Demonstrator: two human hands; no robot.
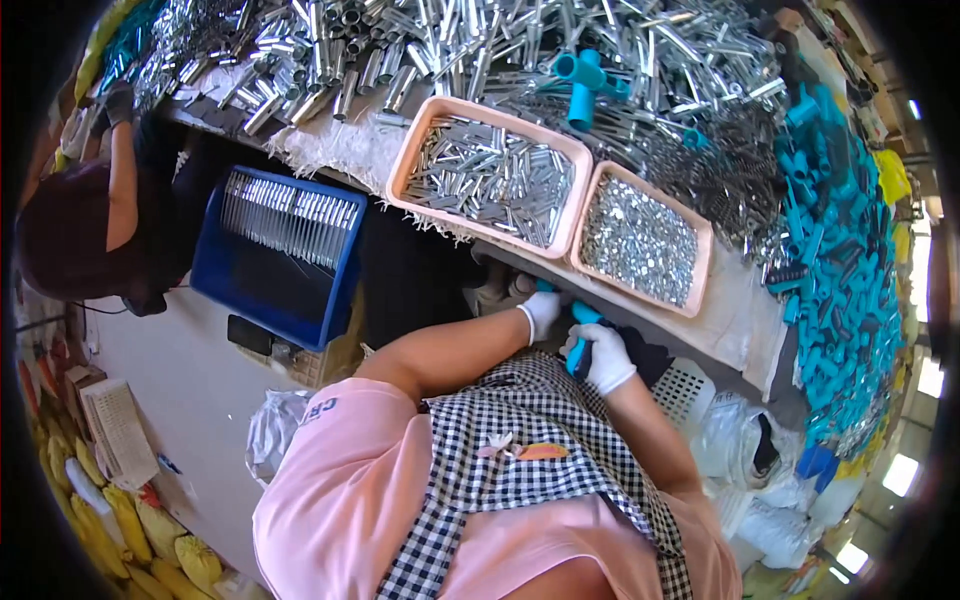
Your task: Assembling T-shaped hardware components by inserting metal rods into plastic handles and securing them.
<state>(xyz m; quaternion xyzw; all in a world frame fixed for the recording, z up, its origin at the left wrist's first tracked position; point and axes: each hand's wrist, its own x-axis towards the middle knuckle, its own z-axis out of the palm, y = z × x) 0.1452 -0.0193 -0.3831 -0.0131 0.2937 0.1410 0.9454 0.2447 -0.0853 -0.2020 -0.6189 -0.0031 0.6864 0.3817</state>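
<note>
Table (pixel 720 320) was still heaped with loose metal tubes (pixel 480 40) beyond both pink trays (pixel 497 120), so lots left; near the washer tray (pixel 640 240), right hand (pixel 605 358) fingers gripped a teal fitting (pixel 582 340), left hand (pixel 541 310) fingers closed on its tip.

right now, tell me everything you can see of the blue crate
The blue crate is a rectangular bin, plastic by its look, with a thick rim and a dark inside. It sits tilted below the table edge, left of the pink trays. A neat row of thin metal rods lies side by side across its upper end; the rest of its floor shows bare and shadowed. A small dark object sits at its lower edge. Neither gloved hand touches it.
</note>
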